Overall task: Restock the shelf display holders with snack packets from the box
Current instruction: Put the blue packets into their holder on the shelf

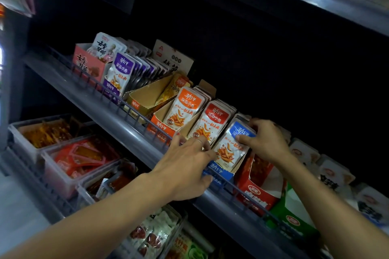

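Hands meet at the blue snack packets (233,145), right of centre in the frame, in their blue display holder (219,172) on the middle shelf (134,132). The right hand (265,141) has its fingers curled over the top of the stack, thumb pinching the front packet's blue header. The left hand (187,164) lies spread and straight against the holder's front edge, holding nothing, seemingly bracing it. To seat the stack well, I would keep the holder steadied from the left, press the packets down and back together so they stand upright, and keep clear of the red packets (212,122) just beside. No supply box is clearly identifiable in view.
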